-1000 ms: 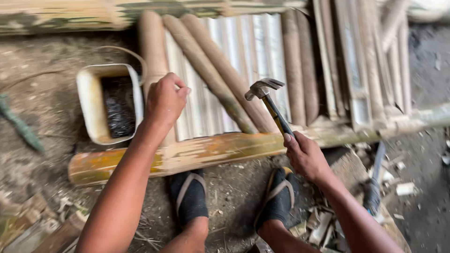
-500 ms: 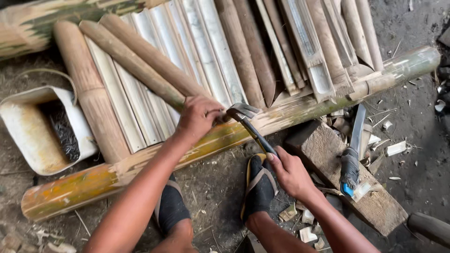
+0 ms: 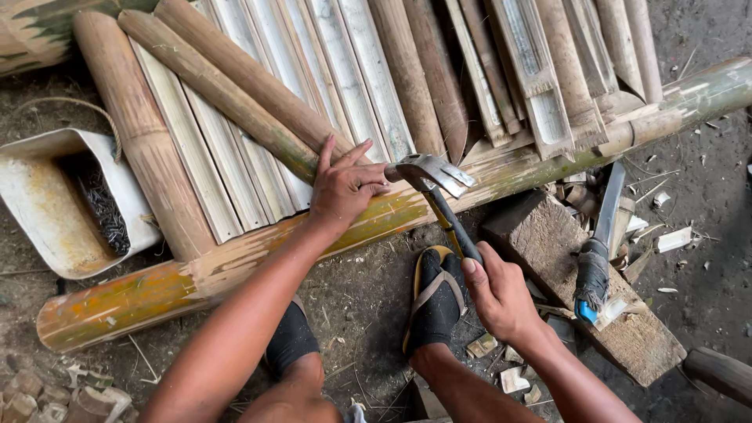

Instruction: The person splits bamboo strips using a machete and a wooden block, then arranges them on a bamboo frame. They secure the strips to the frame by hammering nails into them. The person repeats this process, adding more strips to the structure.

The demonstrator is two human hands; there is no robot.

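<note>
A view from above showed a person crouched on a dirt floor over bamboo work. The right hand [image 3: 501,294] was wrapped tightly around the handle of a claw hammer [image 3: 435,188], whose metal head rested on a long round bamboo pole [image 3: 235,262] lying across the ground from lower left to upper right. The left hand [image 3: 341,188] lay just beside the hammer head, fingers bunched and pressing down where the pole met the slats; whether it pinched anything small could not be told.

Behind the pole, many split bamboo slats [image 3: 352,70] lay side by side, too many and too overlapped to count exactly. On top of them lay two round bamboo lengths [image 3: 227,86] at an angle, and one thicker bamboo piece [image 3: 137,133] rested at their left edge.

To the left sat one cut-open white plastic container [image 3: 47,211] holding a heap of dark nails [image 3: 102,207]. To the right, one wooden block [image 3: 564,274] lay on the ground close beside the right hand, with one knife [image 3: 599,243] with a wrapped handle resting across it. Small wood chips [image 3: 674,239] were scattered about. The person's two feet, in dark socks and sandals [image 3: 435,301], were planted between the arms, directly below the pole.
</note>
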